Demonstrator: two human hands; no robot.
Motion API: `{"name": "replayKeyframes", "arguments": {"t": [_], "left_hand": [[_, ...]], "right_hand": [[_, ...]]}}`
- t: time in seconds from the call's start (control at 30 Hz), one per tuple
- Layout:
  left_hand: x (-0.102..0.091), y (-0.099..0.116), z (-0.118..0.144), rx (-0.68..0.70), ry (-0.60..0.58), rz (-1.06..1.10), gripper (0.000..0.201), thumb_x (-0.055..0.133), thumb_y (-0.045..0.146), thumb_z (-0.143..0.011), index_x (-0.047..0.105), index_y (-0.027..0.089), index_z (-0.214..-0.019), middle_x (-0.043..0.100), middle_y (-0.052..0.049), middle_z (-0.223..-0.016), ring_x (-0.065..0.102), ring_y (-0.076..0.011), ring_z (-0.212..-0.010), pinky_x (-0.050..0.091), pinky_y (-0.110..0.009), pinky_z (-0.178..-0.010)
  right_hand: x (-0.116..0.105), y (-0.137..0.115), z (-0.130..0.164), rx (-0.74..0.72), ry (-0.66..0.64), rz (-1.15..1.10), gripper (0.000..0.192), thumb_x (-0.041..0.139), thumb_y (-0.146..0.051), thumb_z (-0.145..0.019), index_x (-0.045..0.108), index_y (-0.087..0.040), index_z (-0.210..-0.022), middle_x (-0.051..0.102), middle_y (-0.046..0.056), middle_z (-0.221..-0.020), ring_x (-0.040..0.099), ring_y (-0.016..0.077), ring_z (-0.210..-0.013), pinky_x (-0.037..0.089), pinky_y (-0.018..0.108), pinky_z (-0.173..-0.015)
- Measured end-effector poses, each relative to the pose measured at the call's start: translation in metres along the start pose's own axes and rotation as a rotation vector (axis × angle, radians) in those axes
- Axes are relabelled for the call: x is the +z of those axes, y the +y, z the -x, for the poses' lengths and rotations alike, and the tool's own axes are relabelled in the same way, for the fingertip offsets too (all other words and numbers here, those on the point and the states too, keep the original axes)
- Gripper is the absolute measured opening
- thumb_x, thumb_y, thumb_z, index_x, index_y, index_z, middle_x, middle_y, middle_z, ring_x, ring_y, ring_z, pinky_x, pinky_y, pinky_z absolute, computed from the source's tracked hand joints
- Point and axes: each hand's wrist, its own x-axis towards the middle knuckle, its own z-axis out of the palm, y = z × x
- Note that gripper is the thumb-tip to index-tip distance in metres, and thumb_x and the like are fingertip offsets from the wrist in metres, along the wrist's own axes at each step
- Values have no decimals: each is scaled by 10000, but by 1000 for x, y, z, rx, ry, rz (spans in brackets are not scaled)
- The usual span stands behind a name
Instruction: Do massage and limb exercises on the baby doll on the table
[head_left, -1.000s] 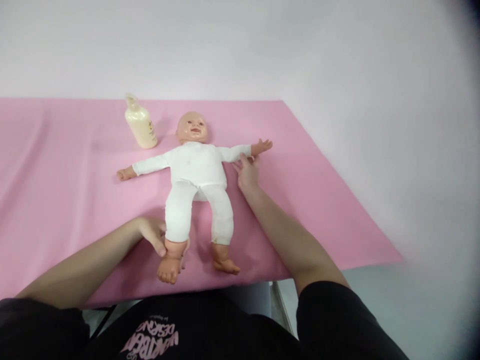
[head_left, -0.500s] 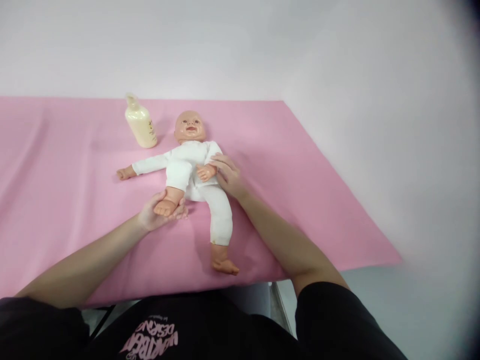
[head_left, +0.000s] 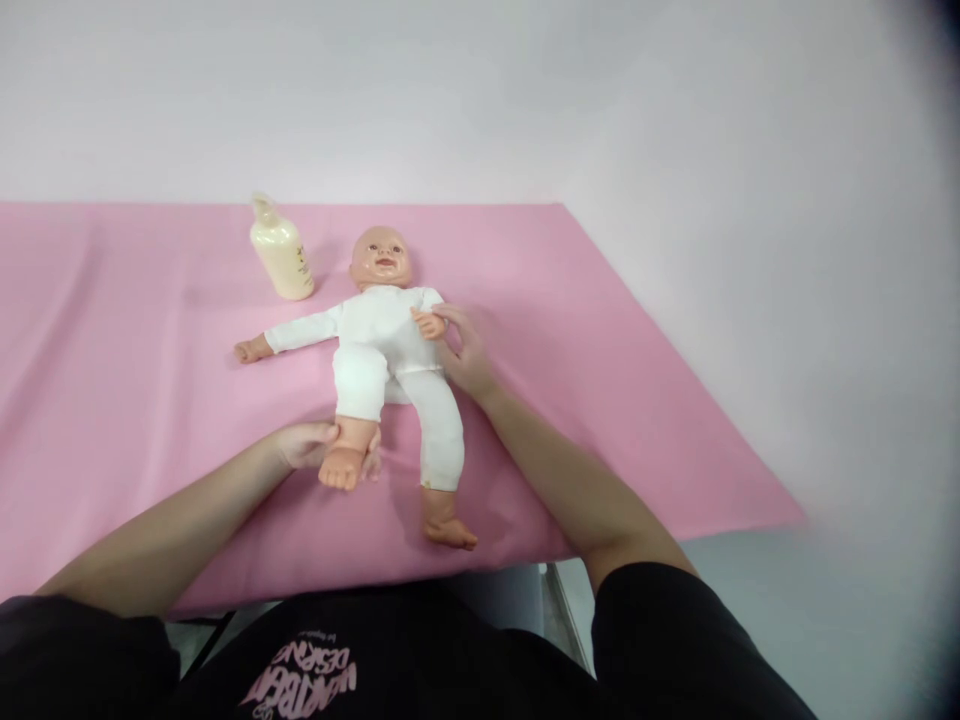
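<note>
Holding a bald, hard-headed baby doll with a white fabric body [head_left: 394,325] with both hands. Doll lies face-up on the bench draped in pink cloth [head_left: 600,430], head toward the far edge. Left hand [head_left: 309,445]: wrapped around the ankle of the leg on that side, knee bent. Right hand [head_left: 466,352]: narrow about the wrist of the arm on its side, folded in at the chest. Other arm outstretched; other leg extended toward the near edge. Pale-yellow pump bottle [head_left: 283,258] stands near the head, not touching.
</note>
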Motion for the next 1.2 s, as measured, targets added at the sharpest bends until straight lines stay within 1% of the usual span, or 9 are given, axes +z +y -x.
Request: {"name": "replayKeyframes", "arguments": {"t": [0.13,0.27,0.47,0.63,0.87,0.97,1.07,1.13,1.2], "left_hand": [[0,4,6,-215,-312,-76,583,813,628,-644,651,157,-947,706,-123,-762,698,-383,-925,541,-522,-872],[5,11,6,-349,-434,-168,526,872,483,-667,689,183,-1059,748,-117,-921,727,-365,-970,576,-476,-862],[8,10,3,-359,-401,-281,496,882,312,-708,719,183,-1158,747,-128,-1170,711,-341,-1145,599,-406,-956],[10,12,1,-332,-425,-268,488,876,267,-721,711,194,-1175,751,-120,-1177,727,-323,-1123,598,-395,-968],[11,15,2,-351,-436,-310,495,849,303,-741,689,211,-1201,743,-119,-1193,724,-307,-1100,573,-415,-1000],[5,15,1,-378,-493,-264,502,869,358,-694,690,231,-1146,764,-116,-1083,728,-317,-1040,575,-426,-961],[-6,9,1,-334,-579,-162,490,876,493,-617,686,237,-990,757,-107,-806,727,-334,-897,567,-462,-898],[-13,2,2,-212,-520,-84,533,839,641,-557,643,236,-842,677,-79,-595,705,-333,-797,556,-481,-862],[-17,-4,3,-51,-353,-6,600,764,773,-514,552,248,-712,548,-37,-442,669,-319,-720,545,-486,-836]], "right_hand": [[-2,9,-6,50,193,-122,508,739,-473,-813,563,-293,-1254,598,61,-1411,522,253,-1411,410,499,-1225],[-11,20,-14,125,364,-237,573,726,-428,-797,476,-313,-1300,525,67,-1467,541,230,-1390,525,444,-1115],[-26,45,-22,459,534,-449,466,642,-358,-839,413,-290,-1239,529,75,-1438,681,175,-1174,601,427,-1010],[-28,54,-23,456,534,-460,426,632,-344,-858,420,-319,-1227,517,50,-1470,668,175,-1212,604,459,-1013],[-26,45,-21,450,513,-423,471,615,-368,-856,391,-325,-1269,454,70,-1542,641,200,-1289,575,492,-1052],[-24,39,-19,432,512,-404,529,635,-403,-836,386,-319,-1294,456,88,-1531,622,218,-1313,561,505,-1060],[-20,30,-17,331,487,-346,596,665,-416,-817,383,-314,-1332,472,92,-1508,574,215,-1363,556,472,-1071],[-16,24,-15,234,439,-295,617,686,-420,-811,389,-321,-1342,466,80,-1520,523,210,-1411,548,445,-1087],[-11,17,-13,153,389,-233,592,704,-435,-807,428,-315,-1316,468,76,-1530,493,221,-1439,524,444,-1120]]}}
